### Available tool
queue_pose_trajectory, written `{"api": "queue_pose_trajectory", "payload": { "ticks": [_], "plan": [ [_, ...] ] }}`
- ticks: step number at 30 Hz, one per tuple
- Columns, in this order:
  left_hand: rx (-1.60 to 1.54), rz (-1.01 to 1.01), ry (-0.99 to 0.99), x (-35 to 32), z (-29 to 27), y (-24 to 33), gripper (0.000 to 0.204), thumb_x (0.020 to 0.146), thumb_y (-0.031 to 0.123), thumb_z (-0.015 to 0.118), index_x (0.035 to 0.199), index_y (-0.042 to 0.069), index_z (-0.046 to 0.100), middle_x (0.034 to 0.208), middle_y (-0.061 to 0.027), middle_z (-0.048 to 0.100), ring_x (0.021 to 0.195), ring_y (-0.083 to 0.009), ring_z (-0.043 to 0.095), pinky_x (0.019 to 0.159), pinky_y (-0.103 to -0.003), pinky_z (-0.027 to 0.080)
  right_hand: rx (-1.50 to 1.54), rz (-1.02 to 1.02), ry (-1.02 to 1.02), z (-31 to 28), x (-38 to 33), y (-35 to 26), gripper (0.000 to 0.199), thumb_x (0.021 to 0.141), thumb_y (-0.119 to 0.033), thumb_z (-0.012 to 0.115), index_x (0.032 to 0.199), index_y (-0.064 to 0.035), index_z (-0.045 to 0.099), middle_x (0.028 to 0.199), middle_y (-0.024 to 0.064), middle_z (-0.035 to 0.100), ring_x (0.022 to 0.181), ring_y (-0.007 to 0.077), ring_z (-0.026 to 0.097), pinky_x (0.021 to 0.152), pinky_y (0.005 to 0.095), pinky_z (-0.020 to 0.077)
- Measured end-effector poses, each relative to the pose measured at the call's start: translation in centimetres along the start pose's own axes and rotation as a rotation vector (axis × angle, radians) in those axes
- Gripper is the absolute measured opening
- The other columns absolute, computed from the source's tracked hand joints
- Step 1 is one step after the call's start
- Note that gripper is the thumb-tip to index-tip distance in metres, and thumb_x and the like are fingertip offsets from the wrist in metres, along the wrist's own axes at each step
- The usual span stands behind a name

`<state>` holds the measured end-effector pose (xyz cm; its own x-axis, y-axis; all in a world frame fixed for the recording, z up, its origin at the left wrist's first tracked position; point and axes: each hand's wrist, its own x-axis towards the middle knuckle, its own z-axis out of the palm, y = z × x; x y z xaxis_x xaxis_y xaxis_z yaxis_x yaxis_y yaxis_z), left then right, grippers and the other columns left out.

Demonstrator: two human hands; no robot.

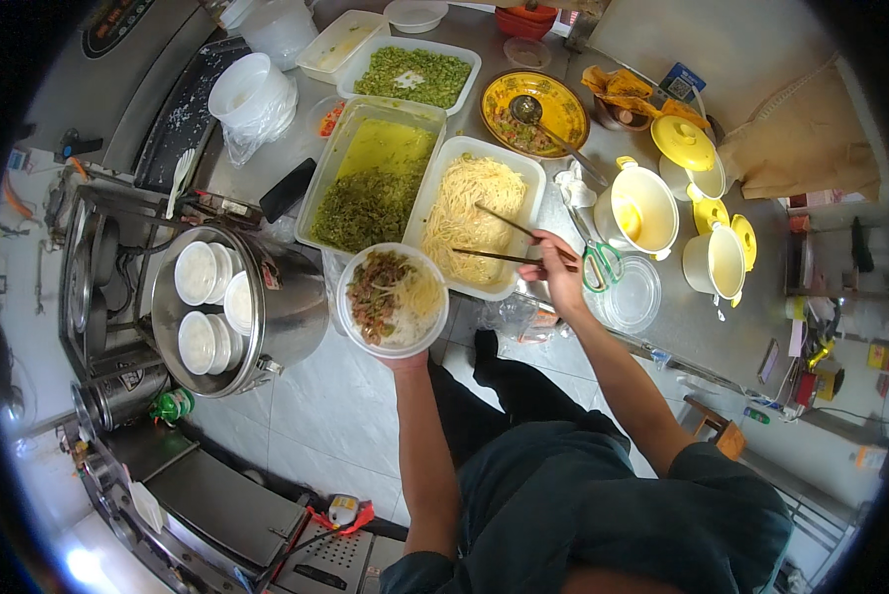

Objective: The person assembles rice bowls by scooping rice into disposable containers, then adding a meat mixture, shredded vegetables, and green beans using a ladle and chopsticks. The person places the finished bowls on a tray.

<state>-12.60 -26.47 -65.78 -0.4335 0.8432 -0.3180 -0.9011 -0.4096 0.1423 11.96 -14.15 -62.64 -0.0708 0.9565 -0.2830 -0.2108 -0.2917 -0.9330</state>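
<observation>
My left hand (405, 360) holds up a round white plastic bowl (396, 350) from below, its fingers mostly hidden under it. In the bowl lie white rice, browned chopped meat with green bits, and some pale yellow shreds. My right hand (560, 275) grips a pair of dark chopsticks (509, 258), their tips spread apart over pale yellow shreds (472, 213) in a white rectangular tub (535, 190). To its left, a clear tub (311, 210) contains dark green chopped vegetables in yellowish liquid. Beyond stands a tray of chopped green pieces (412, 76).
A yellow patterned dish (571, 91) with a ladle (526, 109) sits at the back. Cream lidded pots (638, 210) and green-handled scissors (601, 265) are on the right of the counter. At left, a large metal pot (296, 315) holds several white bowls (197, 272).
</observation>
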Motion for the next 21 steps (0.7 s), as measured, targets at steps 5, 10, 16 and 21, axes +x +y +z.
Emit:
{"api": "queue_pose_trajectory", "payload": {
  "ticks": [5, 10, 16, 21],
  "plan": [
    [0.008, 0.037, 0.033, -0.8, -1.0, 1.7, 0.069, 0.098, 0.056, 0.048, 0.152, 0.013, 0.044, 0.156, -0.0138, 0.044, 0.143, -0.0380, 0.041, 0.119, -0.058, 0.033, 0.082, -0.042, -0.002, 3.1, 1.5, 4.4, 0.030, 0.108, -0.024, 0.053, 0.114, 0.0032, 0.064, 0.098, 0.0117, 0.068, 0.075, 0.0227, 0.072, 0.070, 0.0344, 0.0625],
    [0.002, 0.059, 0.031, -0.7, -0.8, 1.8, 0.068, 0.100, 0.056, 0.045, 0.152, 0.013, 0.043, 0.156, -0.0130, 0.044, 0.143, -0.0378, 0.041, 0.119, -0.058, 0.033, 0.215, -0.017, 0.170, 4.0, 2.0, 4.6, 0.028, 0.106, -0.019, 0.054, 0.107, 0.0072, 0.063, 0.090, 0.0153, 0.067, 0.072, 0.0261, 0.072, 0.067, 0.0346, 0.0620],
    [0.046, 0.027, 0.016, -0.1, 0.6, 1.4, 0.067, 0.100, 0.056, 0.043, 0.152, 0.013, 0.044, 0.155, -0.0121, 0.044, 0.142, -0.0370, 0.041, 0.118, -0.057, 0.034, 0.308, -0.019, 0.174, 1.8, 1.8, 3.2, 0.030, 0.106, -0.021, 0.053, 0.109, 0.0076, 0.063, 0.090, 0.0161, 0.069, 0.072, 0.0274, 0.073, 0.066, 0.0358, 0.0626],
    [0.037, 0.038, 0.007, 0.2, 1.5, 1.0, 0.067, 0.100, 0.056, 0.043, 0.152, 0.013, 0.044, 0.155, -0.0121, 0.045, 0.142, -0.0370, 0.042, 0.119, -0.057, 0.033, 0.185, -0.031, 0.151, 0.6, 0.9, 1.0, 0.031, 0.106, -0.022, 0.054, 0.110, 0.0065, 0.063, 0.092, 0.0160, 0.069, 0.071, 0.0267, 0.073, 0.064, 0.0339, 0.0618]
  ]
}}
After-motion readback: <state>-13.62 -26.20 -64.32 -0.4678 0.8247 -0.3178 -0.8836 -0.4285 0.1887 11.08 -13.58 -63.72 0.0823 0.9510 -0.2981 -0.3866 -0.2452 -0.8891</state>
